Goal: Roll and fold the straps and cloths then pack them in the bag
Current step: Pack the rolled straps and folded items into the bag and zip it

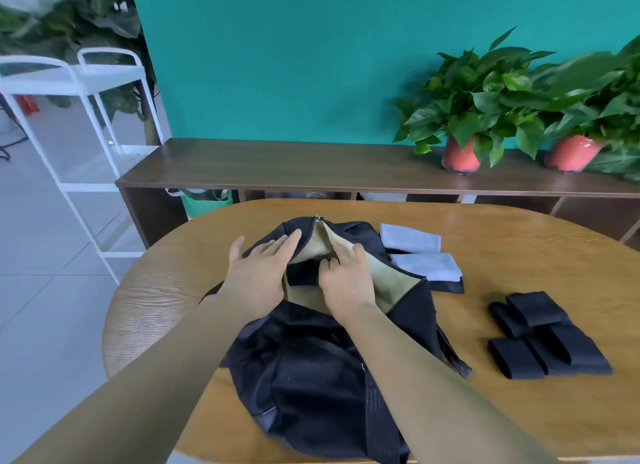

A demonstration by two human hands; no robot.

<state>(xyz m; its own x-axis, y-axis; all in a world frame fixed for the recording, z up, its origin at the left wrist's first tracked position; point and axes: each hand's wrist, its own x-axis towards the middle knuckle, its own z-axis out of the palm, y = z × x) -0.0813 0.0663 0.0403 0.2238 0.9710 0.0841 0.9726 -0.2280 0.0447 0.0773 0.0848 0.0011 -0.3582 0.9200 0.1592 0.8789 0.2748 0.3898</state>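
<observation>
A black bag lies on the round wooden table, its zip open and tan lining showing. My left hand rests flat with straight fingers on the bag's left flap. My right hand sits at the opening with curled fingers that pinch the lining edge beside a black folded strap inside. Two folded grey cloths lie right of the bag. Several folded black straps are stacked at the table's right.
Behind the table runs a low brown shelf against a teal wall, with two potted plants at its right end. A white metal rack stands on the tiled floor at the left.
</observation>
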